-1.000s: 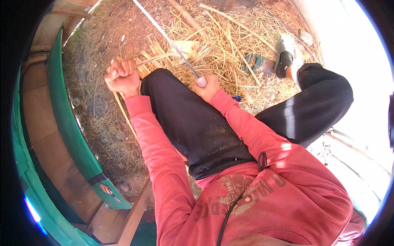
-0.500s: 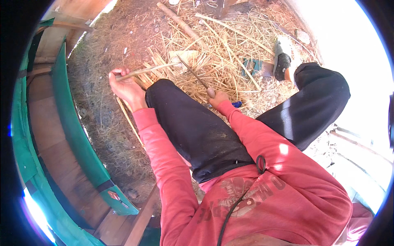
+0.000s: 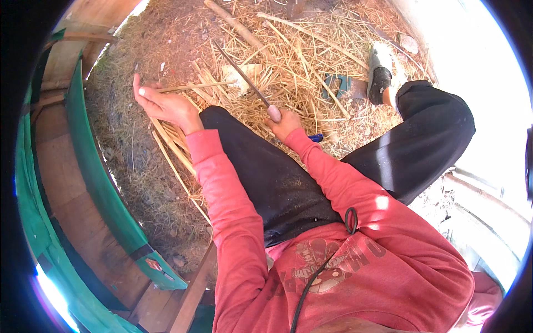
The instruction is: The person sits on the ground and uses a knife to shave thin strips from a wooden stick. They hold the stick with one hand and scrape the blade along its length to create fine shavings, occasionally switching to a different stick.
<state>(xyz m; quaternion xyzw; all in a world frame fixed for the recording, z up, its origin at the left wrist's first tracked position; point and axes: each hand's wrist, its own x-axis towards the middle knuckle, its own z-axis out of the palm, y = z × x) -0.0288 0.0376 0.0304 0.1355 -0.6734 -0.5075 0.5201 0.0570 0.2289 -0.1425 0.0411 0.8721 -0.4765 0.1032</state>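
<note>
My left hand (image 3: 164, 105) holds a thin pale bamboo strip (image 3: 194, 86) that points right over the ground, above my left knee. My right hand (image 3: 283, 123) is closed on the pale handle of a long dark blade (image 3: 241, 72), which slants up and to the left over a heap of straw and split strips (image 3: 288, 61). Both arms wear red sleeves. My black-trousered legs lie between and below the hands, the right leg stretched to the right.
A thick stick (image 3: 236, 25) lies at the top of the straw. A teal object (image 3: 336, 84) and my shoe (image 3: 380, 75) sit to the right. Green wooden boards (image 3: 94, 172) curve along the left. A small blue thing (image 3: 315, 137) lies by my right wrist.
The blade has swung down from pointing far up-left to a lower slant. My left hand has opened from a fist and now pinches a strip, having shifted slightly left.
</note>
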